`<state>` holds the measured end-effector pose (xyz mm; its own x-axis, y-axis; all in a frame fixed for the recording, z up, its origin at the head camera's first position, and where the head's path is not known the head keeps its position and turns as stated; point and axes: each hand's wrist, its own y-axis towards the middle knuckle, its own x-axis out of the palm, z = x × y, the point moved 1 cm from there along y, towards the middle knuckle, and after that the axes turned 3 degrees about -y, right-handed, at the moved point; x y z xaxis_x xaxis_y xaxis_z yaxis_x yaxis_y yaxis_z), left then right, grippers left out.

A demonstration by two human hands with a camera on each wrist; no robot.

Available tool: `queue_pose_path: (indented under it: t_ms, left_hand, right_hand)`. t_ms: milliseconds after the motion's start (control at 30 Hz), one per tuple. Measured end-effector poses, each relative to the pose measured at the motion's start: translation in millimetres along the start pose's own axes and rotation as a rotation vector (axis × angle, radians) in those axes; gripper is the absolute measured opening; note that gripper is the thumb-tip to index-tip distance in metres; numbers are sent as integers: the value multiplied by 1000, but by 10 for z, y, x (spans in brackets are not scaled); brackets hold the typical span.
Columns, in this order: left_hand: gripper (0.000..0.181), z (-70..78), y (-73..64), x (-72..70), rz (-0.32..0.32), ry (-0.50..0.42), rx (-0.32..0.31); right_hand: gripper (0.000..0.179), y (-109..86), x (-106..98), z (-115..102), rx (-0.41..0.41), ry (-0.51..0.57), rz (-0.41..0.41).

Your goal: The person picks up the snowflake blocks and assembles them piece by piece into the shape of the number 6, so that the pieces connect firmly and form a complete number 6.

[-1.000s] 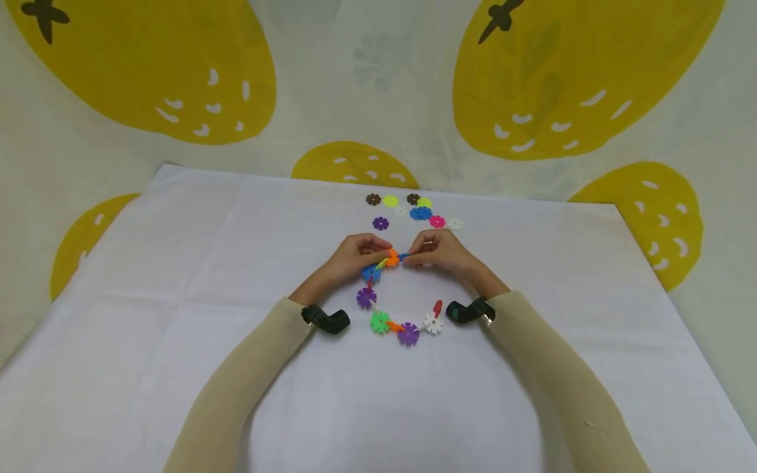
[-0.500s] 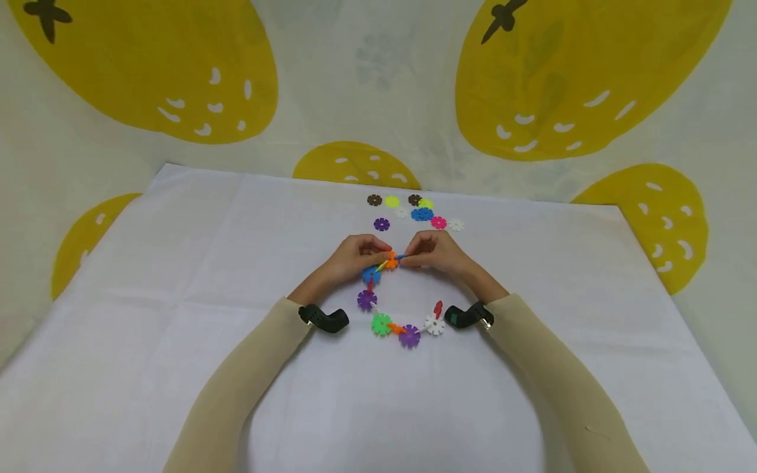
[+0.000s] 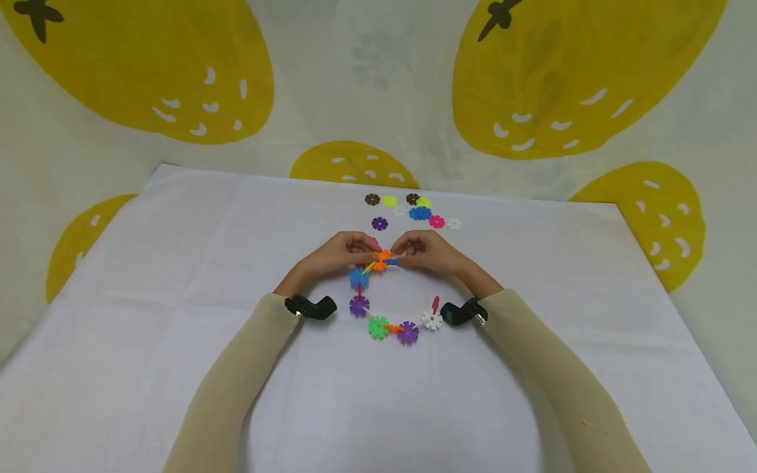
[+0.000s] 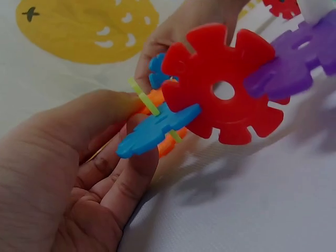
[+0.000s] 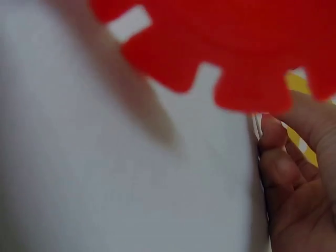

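My left hand (image 3: 345, 249) pinches an orange notched plastic disc (image 3: 383, 259) in a chain of interlocking snowflake discs. Facing it, my right hand (image 3: 428, 251) pinches a blue disc (image 3: 393, 262) that joins the orange one; a pale sliver beside those fingertips is too small to identify. From there the chain curves through a light blue disc (image 3: 359, 278), purple disc (image 3: 359, 306), green disc (image 3: 379, 327) and white disc (image 3: 432, 320) to a red end disc (image 3: 435, 304). The left wrist view shows another red disc (image 4: 226, 58) close up. The end red disc (image 5: 252, 68) hides much of the right wrist view.
Loose discs lie behind the hands on the white-covered table (image 3: 532, 249), among them a dark purple one (image 3: 380, 224), a pink one (image 3: 436, 222) and a brown one (image 3: 372, 200). A pink edge (image 3: 372, 240) shows behind the left fingers. A patterned cloth (image 3: 367, 98) hangs behind.
Both hands have shifted slightly left with the orange and blue discs, and the chain's left side has moved left with them. A pink edge now shows behind the left fingers.
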<state>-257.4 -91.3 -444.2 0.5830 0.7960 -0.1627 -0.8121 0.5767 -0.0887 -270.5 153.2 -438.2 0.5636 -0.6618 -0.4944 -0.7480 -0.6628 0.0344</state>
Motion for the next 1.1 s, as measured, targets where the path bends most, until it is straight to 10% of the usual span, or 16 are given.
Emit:
queue_pose_path:
  t_ms: [467, 1100]
  left_hand:
    - [26, -15, 2, 1, -31, 43, 74]
    - [25, -13, 4, 25, -3, 57, 75]
  right_hand:
    - [29, 121, 43, -92, 6, -161, -9]
    - [27, 7, 0, -24, 225, 96, 73]
